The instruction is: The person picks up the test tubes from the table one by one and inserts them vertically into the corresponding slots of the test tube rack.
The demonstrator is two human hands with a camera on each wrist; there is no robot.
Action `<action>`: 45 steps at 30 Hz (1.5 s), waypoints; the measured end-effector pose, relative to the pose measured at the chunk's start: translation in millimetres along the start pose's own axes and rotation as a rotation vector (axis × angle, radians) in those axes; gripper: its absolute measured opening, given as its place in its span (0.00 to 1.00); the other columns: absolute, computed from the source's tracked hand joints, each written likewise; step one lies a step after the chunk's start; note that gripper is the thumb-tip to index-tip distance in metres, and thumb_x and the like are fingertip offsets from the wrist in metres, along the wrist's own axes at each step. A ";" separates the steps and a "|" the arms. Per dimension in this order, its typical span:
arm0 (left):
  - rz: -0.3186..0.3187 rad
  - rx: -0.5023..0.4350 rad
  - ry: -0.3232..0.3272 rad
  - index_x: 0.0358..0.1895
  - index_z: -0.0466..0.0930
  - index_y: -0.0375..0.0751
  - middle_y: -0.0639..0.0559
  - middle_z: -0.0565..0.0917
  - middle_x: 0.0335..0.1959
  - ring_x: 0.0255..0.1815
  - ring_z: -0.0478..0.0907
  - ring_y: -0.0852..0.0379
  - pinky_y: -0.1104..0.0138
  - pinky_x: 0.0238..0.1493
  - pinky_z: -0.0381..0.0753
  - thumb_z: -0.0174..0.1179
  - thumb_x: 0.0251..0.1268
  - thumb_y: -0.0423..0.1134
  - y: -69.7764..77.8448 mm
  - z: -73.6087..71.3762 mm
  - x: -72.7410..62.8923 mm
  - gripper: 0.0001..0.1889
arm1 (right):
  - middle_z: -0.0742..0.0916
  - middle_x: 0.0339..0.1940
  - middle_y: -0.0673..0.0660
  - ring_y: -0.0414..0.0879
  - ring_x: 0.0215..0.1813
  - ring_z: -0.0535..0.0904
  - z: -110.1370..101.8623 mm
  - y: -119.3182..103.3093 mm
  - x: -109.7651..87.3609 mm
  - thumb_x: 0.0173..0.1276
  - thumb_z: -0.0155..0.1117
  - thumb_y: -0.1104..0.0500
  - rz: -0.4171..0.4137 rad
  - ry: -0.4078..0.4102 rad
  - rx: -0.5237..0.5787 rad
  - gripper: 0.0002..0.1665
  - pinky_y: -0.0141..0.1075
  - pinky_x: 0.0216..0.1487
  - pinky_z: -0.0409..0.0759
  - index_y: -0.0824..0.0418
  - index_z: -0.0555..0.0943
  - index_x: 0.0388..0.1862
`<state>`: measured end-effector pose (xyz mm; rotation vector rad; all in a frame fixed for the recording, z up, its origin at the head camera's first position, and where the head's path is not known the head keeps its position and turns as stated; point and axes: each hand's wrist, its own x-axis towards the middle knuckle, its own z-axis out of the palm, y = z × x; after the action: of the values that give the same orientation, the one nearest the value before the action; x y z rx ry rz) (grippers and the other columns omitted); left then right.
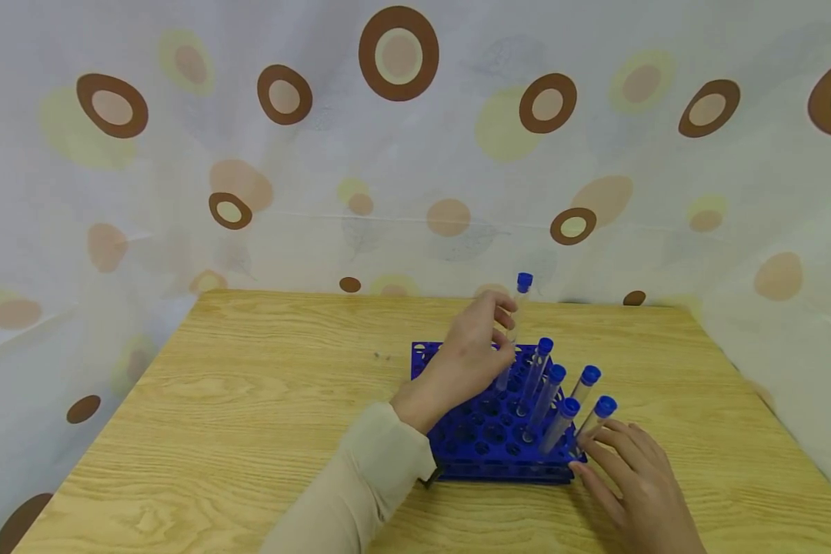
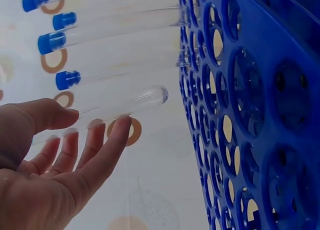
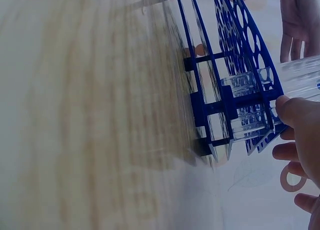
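My left hand (image 1: 465, 348) holds a clear test tube with a blue cap (image 1: 524, 282) between thumb and fingers, over the back of a blue test tube rack (image 1: 502, 471). In the left wrist view, the rounded bottom of this held tube (image 2: 159, 95) is out of the rack's holes. Several more blue-capped tubes (image 1: 545, 392) stand in the rack's right side, leaning a little. At the rack's front right corner, my right hand (image 1: 644, 478) grips the edge. Its thumb (image 3: 292, 109) lies against the top plate, with the fingers beyond it.
The rack stands on a wood-grain table (image 1: 263, 385). Behind and beside the table hangs a pale curtain (image 1: 415, 154) with brown, yellow and peach circles. Two small dark marks (image 1: 382, 355) show on the tabletop left of the rack.
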<state>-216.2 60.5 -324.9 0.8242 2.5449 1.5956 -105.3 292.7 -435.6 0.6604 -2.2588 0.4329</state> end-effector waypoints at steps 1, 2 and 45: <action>0.006 0.011 0.002 0.60 0.67 0.44 0.50 0.76 0.49 0.41 0.77 0.60 0.75 0.37 0.80 0.56 0.68 0.26 -0.5 1.3 1.7 0.21 | 0.86 0.38 0.55 0.57 0.49 0.78 0.6 0.3 0.0 0.77 0.47 0.36 -0.006 0.008 0.003 0.33 0.26 0.78 0.48 0.60 0.87 0.37; 0.008 0.019 0.003 0.60 0.67 0.44 0.50 0.76 0.49 0.41 0.77 0.61 0.75 0.37 0.80 0.56 0.68 0.26 -0.7 2.5 3.2 0.20 | 0.86 0.38 0.55 0.57 0.49 0.78 0.6 0.4 0.1 0.77 0.47 0.36 -0.009 0.010 0.003 0.33 0.26 0.78 0.48 0.60 0.87 0.37; -0.061 0.344 -0.110 0.47 0.77 0.46 0.52 0.79 0.44 0.42 0.73 0.62 0.76 0.38 0.75 0.61 0.69 0.32 -16.5 40.5 28.8 0.08 | 0.87 0.38 0.55 0.58 0.50 0.79 1.3 0.7 -1.0 0.77 0.47 0.36 0.000 0.029 0.009 0.33 0.21 0.73 0.52 0.61 0.87 0.37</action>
<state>-236.1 101.4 -350.8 0.8202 2.7723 1.0775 -105.8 293.0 -437.4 0.6550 -2.2304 0.4504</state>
